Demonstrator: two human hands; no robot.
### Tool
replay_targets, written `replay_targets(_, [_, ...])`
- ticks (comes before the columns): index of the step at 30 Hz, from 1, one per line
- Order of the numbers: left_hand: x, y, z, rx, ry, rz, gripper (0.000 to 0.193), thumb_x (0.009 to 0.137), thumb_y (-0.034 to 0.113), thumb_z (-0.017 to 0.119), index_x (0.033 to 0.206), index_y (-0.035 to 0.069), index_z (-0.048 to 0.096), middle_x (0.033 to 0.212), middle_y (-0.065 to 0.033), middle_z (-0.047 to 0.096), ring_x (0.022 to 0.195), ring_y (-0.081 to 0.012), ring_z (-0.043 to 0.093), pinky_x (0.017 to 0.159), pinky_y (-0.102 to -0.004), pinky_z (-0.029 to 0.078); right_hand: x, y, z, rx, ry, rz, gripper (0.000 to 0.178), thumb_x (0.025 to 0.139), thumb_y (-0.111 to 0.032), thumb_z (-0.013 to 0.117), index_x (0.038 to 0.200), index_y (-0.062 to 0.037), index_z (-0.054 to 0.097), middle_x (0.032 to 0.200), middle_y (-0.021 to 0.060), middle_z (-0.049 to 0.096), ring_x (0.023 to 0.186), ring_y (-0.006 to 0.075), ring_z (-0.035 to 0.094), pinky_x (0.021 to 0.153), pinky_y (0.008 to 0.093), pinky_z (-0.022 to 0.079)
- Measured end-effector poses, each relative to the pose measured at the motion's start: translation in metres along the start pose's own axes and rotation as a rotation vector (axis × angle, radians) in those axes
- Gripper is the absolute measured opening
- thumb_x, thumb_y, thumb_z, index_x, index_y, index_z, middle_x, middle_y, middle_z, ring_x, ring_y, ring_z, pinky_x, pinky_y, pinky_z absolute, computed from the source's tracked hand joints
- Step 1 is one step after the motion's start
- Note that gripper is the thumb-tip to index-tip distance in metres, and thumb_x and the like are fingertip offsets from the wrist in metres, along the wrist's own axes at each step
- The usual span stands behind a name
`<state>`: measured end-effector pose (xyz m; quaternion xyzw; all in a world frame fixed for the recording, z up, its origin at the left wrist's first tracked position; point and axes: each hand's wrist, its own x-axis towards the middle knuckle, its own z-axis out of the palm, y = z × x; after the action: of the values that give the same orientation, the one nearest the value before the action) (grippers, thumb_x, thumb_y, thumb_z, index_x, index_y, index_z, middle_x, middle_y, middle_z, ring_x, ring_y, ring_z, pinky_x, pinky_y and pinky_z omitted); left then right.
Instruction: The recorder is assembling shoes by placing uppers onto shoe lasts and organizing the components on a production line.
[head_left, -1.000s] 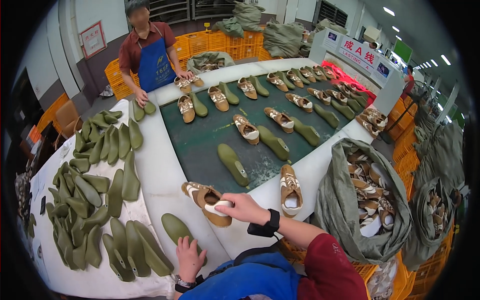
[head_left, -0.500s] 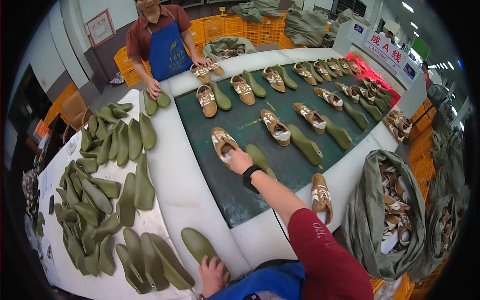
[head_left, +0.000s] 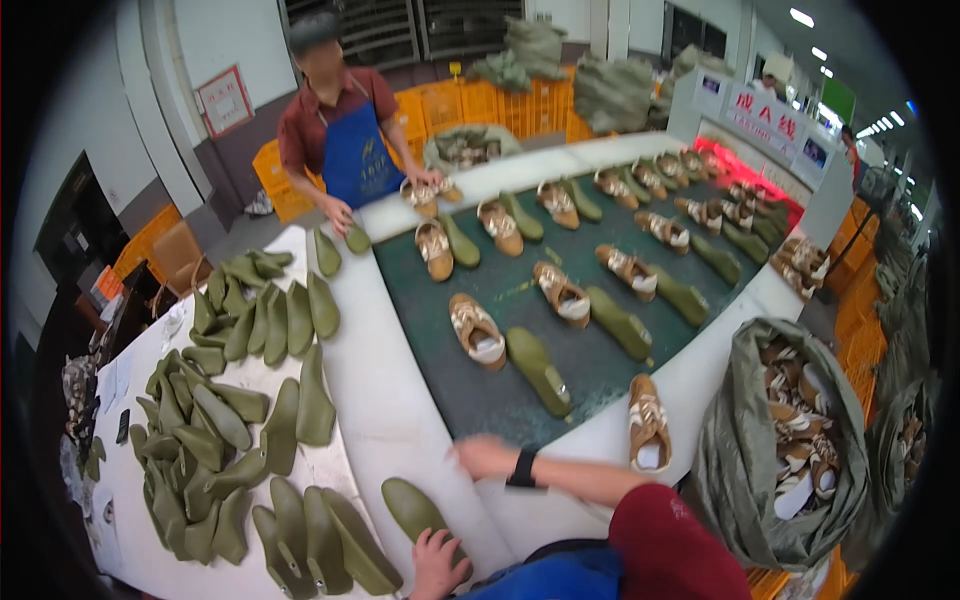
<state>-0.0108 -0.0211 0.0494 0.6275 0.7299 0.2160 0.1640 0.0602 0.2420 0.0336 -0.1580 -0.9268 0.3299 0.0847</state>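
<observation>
At the near edge of the white table, my left hand (head_left: 438, 565) curls its fingers over the heel end of a green shoe last (head_left: 412, 505), which lies on the table. My right hand (head_left: 485, 457), with a black band on the wrist, is over the white ledge by the belt's near corner; motion smears its fingers. Beyond it on the dark green belt (head_left: 440, 375) sit a brown and white sneaker (head_left: 476, 330) and, to its right, another green last (head_left: 538, 368). A single sneaker (head_left: 648, 425) stands on the ledge to the right of my right hand.
Many green lasts (head_left: 215, 415) cover the left table. Sneakers and lasts line the belt toward a red-lit opening (head_left: 755, 170). Across from me a co-worker (head_left: 340, 130) touches a last and sneakers. A grey-green sack (head_left: 735, 440) of shoes stands at right, near orange crates (head_left: 860, 345).
My right hand has left the sneaker on the belt and drawn back toward me. My left hand stays on the last. The view has shifted slightly.
</observation>
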Motion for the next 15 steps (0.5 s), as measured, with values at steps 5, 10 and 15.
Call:
replay_targets(5, [-0.043,-0.049,-0.015,-0.017,0.366,-0.181,0.051,0.063,0.015,0.072,0.111,0.007,0.053,0.121,-0.0208,0.044,0.118,-0.0437,0.034,0.096,-0.0522,0.032,-0.059,-0.116,0.055,0.054,-0.438,-0.112,0.052,0.084,-0.043,0.053,0.13,-0.02,0.04,0.078,0.0152,0.065,0.073,0.0359,0.061,0.064,0.0459,0.048])
replay_targets(10, [-0.079,-0.072,-0.06,0.385,0.487,-0.46,0.057,0.07,0.017,0.07,0.119,0.002,0.047,0.123,-0.0232,0.044,0.116,-0.0437,0.039,0.097,-0.0491,0.033,-0.078,-0.139,0.088,-0.142,-0.354,-0.121,0.052,0.082,-0.042,0.055,0.123,-0.013,0.043,0.071,0.0158,0.063,0.067,0.0346,0.062,0.057,0.0458,0.047])
replay_targets(15, [-0.086,-0.132,-0.035,-0.098,0.397,-0.636,0.066,0.074,0.029,0.069,0.125,-0.001,0.041,0.119,-0.023,0.049,0.114,-0.0379,0.045,0.096,-0.0413,0.037,-0.069,-0.15,0.086,-0.23,-0.239,0.011,0.039,0.079,-0.031,0.056,0.113,-0.0137,0.047,0.071,0.0146,0.064,0.066,0.0333,0.063,0.056,0.0453,0.048])
